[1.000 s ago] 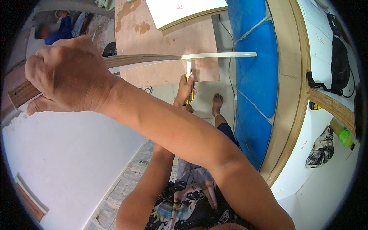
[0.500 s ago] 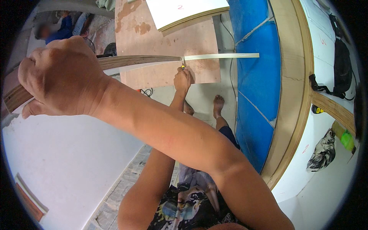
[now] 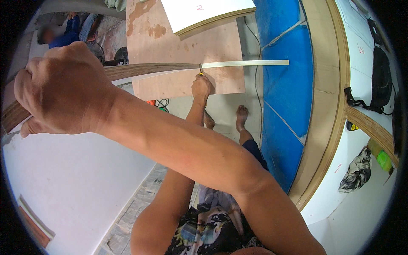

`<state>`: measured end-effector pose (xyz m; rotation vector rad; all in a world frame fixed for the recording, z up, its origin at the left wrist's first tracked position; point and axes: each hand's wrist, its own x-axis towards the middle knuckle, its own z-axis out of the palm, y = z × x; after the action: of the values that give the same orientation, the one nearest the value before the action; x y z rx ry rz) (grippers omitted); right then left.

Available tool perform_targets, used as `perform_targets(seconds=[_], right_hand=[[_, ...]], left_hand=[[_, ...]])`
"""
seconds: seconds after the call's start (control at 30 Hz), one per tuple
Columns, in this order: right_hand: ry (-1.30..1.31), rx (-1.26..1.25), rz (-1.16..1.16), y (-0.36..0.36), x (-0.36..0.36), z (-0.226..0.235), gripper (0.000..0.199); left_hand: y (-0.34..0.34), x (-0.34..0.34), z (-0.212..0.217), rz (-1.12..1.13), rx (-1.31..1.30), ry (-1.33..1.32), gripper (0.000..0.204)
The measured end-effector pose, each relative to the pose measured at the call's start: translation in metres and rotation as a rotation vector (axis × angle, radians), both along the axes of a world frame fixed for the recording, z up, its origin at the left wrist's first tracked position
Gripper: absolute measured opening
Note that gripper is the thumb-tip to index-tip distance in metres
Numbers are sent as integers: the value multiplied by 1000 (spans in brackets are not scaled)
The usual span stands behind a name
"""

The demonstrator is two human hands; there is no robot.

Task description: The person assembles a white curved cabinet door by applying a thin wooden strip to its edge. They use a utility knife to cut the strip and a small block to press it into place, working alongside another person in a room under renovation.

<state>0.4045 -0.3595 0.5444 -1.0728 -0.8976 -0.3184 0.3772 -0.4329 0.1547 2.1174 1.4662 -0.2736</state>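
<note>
My arms are crossed. My right hand [image 3: 63, 89] reaches over to the far left, its fingers closed over the edge of a long plywood panel [image 3: 148, 69]. The thumb shows below the panel's white face. Near the middle, my left hand [image 3: 200, 87] grips a small knife-like tool [image 3: 201, 74] with yellow on its handle; its exact kind is too small to tell. The tool's thin tip touches the panel's right end. From that end a narrow cream-white strip [image 3: 246, 63] sticks out to the right, over the blue sheet.
A pinkish wooden board [image 3: 182, 46] lies beyond, with a stack of white-faced panels [image 3: 208, 15] on it. At right are a blue sheet [image 3: 284, 85], a long wooden edge [image 3: 327, 85] and a black bag [image 3: 381, 76]. A person [image 3: 63, 36] is at the far left.
My right hand has shifted slightly left. My left hand and the tool have moved a little left, and the tool's thin tip shows more plainly against the panel's end.
</note>
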Motion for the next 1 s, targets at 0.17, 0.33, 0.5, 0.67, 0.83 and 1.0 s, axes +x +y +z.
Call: perform_targets(seconds=[0.17,0.33,0.5,0.67,0.83,1.0], right_hand=[[6,50,-22,2,-1,1,51],[-47,-2,58,-13,0,2,51],[-37,13,53,-16,-3,2,53],[-79,-33,1,-10,1,2,56],[-117,-99,22,-10,2,1,57],[-106,-71,-19,-9,-2,0,57]], left_hand=[[8,-5,1,10,-105,2,42],[-3,-13,-5,0,-15,-21,46],[-12,-32,-14,-16,-43,-61,49],[-10,-35,-19,-36,-57,-55,50],[1,-34,-20,-8,-181,9,48],[-1,-27,-20,3,-143,-4,47]])
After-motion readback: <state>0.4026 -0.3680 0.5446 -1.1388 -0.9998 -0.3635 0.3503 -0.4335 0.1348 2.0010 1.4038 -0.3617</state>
